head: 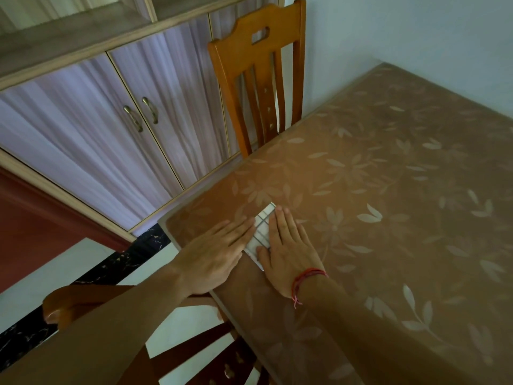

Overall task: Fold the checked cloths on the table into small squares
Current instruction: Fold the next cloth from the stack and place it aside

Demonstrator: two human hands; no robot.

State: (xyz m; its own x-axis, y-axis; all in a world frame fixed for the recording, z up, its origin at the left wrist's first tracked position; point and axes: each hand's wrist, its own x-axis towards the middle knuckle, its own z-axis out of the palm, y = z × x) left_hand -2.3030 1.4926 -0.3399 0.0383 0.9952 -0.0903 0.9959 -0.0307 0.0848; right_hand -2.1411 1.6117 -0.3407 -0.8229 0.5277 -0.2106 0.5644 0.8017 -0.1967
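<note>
- Head view puts the checked cloth [262,232] near the left corner of the bench [388,190], close to its edge. It is a small white packet with thin dark lines, and only the strip between the hands shows.
- The left grip [219,251] lies flat with straight fingers, pressing the cloth's left side and grasping nothing.
- The right grip [288,251] is spread flat on the right side, thumb along the near edge, released rather than clenched.
- The fabric looks thin, light and soft. It would probably spring open at its creases once the pressure lifts, and it may slide on the smooth bench cover.
- For another fold, the best hold seems to be a pinch at the far corner that peeks past the fingertips, with one palm pinning the rest.
- Whether it is square yet cannot be told, since the hands cover most of it.
- A red thread bracelet [305,276] circles the right wrist.
- A wooden chair [258,79] stands at the bench's far side, with a cabinet [111,120] behind it.
</note>
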